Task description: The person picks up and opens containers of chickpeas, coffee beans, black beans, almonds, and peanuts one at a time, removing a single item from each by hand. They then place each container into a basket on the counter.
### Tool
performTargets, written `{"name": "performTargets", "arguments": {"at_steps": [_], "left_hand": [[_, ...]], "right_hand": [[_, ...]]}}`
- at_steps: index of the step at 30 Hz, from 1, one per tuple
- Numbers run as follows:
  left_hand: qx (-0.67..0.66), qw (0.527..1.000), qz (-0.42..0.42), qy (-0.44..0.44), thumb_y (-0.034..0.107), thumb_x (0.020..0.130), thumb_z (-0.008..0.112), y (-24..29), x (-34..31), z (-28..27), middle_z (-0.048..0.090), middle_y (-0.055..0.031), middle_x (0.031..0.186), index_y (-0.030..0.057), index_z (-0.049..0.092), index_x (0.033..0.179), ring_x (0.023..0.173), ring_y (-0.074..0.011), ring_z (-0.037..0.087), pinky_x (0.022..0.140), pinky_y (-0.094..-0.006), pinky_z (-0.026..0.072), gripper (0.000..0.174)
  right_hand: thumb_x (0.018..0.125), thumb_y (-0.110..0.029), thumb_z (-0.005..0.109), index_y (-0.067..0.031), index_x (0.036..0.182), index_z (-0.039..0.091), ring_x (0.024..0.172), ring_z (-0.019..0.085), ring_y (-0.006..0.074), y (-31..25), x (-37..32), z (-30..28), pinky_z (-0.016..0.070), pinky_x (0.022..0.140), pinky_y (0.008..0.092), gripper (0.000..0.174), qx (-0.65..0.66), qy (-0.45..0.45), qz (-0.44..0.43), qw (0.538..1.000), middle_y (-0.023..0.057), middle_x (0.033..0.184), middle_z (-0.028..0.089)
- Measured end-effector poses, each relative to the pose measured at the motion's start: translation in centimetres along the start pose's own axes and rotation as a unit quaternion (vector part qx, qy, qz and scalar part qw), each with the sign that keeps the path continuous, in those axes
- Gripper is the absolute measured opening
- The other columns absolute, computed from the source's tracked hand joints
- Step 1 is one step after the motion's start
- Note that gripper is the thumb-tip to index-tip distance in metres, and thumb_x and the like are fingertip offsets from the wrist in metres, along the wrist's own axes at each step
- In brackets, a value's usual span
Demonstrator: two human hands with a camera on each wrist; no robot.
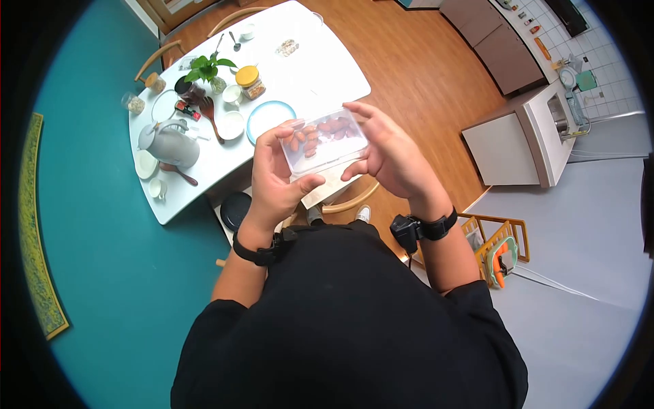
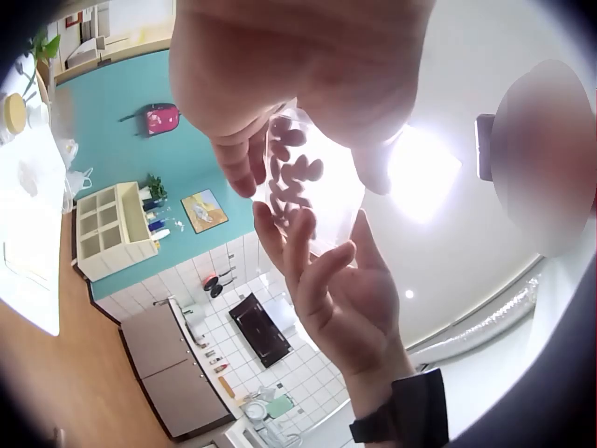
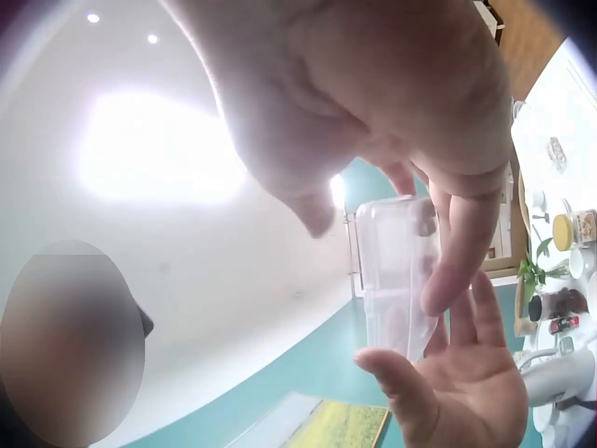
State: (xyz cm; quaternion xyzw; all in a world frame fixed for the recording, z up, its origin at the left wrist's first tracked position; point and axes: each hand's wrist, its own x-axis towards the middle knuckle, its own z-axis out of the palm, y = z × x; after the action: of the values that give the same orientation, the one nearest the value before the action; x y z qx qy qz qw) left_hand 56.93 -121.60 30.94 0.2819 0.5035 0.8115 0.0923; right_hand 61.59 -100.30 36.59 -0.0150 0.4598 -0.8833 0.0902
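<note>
A clear plastic box point(image 1: 323, 146) with several brown, oval, nut-like pieces inside is held up between both hands, above the near side of the table. My left hand point(image 1: 276, 170) grips its left end, fingers behind it and thumb at the lower front corner. At the other end, my right hand point(image 1: 392, 153) holds the box between its fingers and thumb, with the index finger along the far corner. Seen from below in the left wrist view, the brown pieces point(image 2: 294, 168) gather along one side of the box. The right wrist view shows its translucent side wall point(image 3: 387, 271).
The white table point(image 1: 327, 51) carries a grey kettle point(image 1: 174, 146), a blue-rimmed plate point(image 1: 270, 112), a yellow-lidded jar point(image 1: 250, 82), a leafy plant point(image 1: 208, 68), white cups and a brown wooden fork point(image 1: 212, 119). A chair's curved wooden back point(image 1: 351, 199) stands below my hands. To the right is a wooden rack point(image 1: 501, 242).
</note>
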Motion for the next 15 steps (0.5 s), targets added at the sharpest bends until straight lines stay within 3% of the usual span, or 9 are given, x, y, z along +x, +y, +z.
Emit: {"name": "performTargets", "arguments": {"at_steps": [2, 3, 4, 6, 7, 8, 11, 12, 15], "left_hand": [[0.051, 0.999, -0.007, 0.0, 0.029, 0.076, 0.09, -0.7, 0.2, -0.3, 0.044, -0.0146, 0.142, 0.0057, 0.034, 0.144, 0.128, -0.0233, 0.051, 0.109, -0.0379, 0.0431, 0.091], [0.049, 0.999, -0.023, 0.005, 0.037, 0.076, 0.089, -0.4, 0.3, 0.1, 0.045, -0.0136, 0.143, 0.0038, 0.034, 0.146, 0.128, -0.0218, 0.051, 0.108, -0.0357, 0.0435, 0.095], [0.049, 0.999, -0.02, 0.001, 0.037, 0.076, 0.089, -0.2, 0.5, 0.0, 0.045, -0.0136, 0.143, 0.0038, 0.034, 0.146, 0.128, -0.0218, 0.051, 0.108, -0.0357, 0.0435, 0.095], [-0.014, 0.992, -0.123, 0.025, 0.033, 0.083, 0.085, 0.0, 0.8, -0.5, 0.046, -0.0138, 0.141, 0.0026, 0.034, 0.146, 0.124, -0.0216, 0.053, 0.105, -0.0343, 0.0452, 0.087], [0.039, 0.988, -0.139, 0.053, 0.019, 0.091, 0.077, -0.1, 1.1, 0.0, 0.051, -0.0149, 0.137, 0.0011, 0.034, 0.146, 0.12, -0.0217, 0.057, 0.103, -0.0342, 0.0472, 0.072], [0.038, 0.989, -0.137, 0.044, 0.019, 0.091, 0.077, -0.2, 1.3, 0.2, 0.051, -0.0149, 0.137, 0.0011, 0.034, 0.146, 0.12, -0.0217, 0.057, 0.103, -0.0342, 0.0472, 0.072], [0.163, 0.972, -0.166, 0.022, 0.0, 0.092, 0.066, -1.1, 2.4, 1.5, 0.06, -0.0162, 0.13, -0.0005, 0.035, 0.146, 0.118, -0.0225, 0.061, 0.102, -0.0355, 0.048, 0.062], [0.122, 0.98, -0.156, 0.017, 0.0, 0.092, 0.066, -1.8, 2.9, 2.5, 0.058, -0.0173, 0.131, -0.001, 0.035, 0.147, 0.119, -0.0226, 0.061, 0.103, -0.0356, 0.0476, 0.063], [0.196, 0.965, -0.17, -0.025, 0.0, 0.091, 0.067, -5.1, 3.8, 4.2, 0.052, -0.0181, 0.138, -0.0018, 0.035, 0.147, 0.124, -0.0243, 0.057, 0.105, -0.0369, 0.0465, 0.065]], "right_hand": [[0.099, -0.019, 0.064, 0.002, 0.15, 0.029, 0.115, 0.063, 0.0281, 0.2, 0.5, -0.2, 0.0626, 0.081, 0.0387, 0.065, -0.074, 0.031, 0.05, 0.995, 0.0216, 0.14, 0.05], [0.093, -0.002, 0.067, 0.0015, 0.15, 0.028, 0.112, 0.064, 0.0265, 0.3, 1.0, -0.2, 0.0637, 0.079, 0.037, 0.07, -0.031, 0.052, 0.054, 0.997, 0.021, 0.14, 0.05], [0.093, -0.003, 0.067, 0.0007, 0.15, 0.03, 0.111, 0.064, 0.0261, 0.9, 1.3, -0.4, 0.0639, 0.08, 0.0384, 0.068, -0.04, 0.06, 0.047, 0.996, 0.0199, 0.139, 0.051], [0.092, 0.002, 0.064, 0.0035, 0.15, 0.029, 0.109, 0.065, 0.027, 1.4, 1.8, -0.4, 0.0639, 0.081, 0.0365, 0.068, -0.107, 0.061, 0.014, 0.992, 0.0213, 0.134, 0.05], [0.091, 0.005, 0.063, 0.0022, 0.149, 0.031, 0.111, 0.065, 0.0271, 2.1, 2.1, -1.0, 0.0639, 0.082, 0.0365, 0.067, -0.109, 0.043, 0.012, 0.993, 0.0216, 0.135, 0.049], [0.091, 0.007, 0.062, 0.0012, 0.15, 0.031, 0.109, 0.065, 0.0264, 2.6, 2.2, -1.5, 0.0637, 0.081, 0.0354, 0.067, -0.125, 0.044, 0.003, 0.991, 0.0221, 0.137, 0.046], [0.093, 0.004, 0.062, -0.0042, 0.15, 0.033, 0.106, 0.066, 0.0229, 2.7, 1.8, -3.3, 0.0627, 0.082, 0.0356, 0.064, -0.157, 0.07, 0.007, 0.985, 0.0173, 0.134, 0.051], [0.094, 0.003, 0.061, -0.0059, 0.152, 0.031, 0.103, 0.067, 0.0224, 3.1, 1.5, -4.5, 0.0624, 0.082, 0.0352, 0.065, -0.154, 0.077, -0.004, 0.985, 0.0176, 0.134, 0.051], [0.095, 0.002, 0.06, -0.008, 0.154, 0.028, 0.097, 0.069, 0.0219, 1.1, -0.6, -7.6, 0.061, 0.079, 0.033, 0.069, -0.164, 0.079, 0.028, 0.983, 0.018, 0.127, 0.054]]}}
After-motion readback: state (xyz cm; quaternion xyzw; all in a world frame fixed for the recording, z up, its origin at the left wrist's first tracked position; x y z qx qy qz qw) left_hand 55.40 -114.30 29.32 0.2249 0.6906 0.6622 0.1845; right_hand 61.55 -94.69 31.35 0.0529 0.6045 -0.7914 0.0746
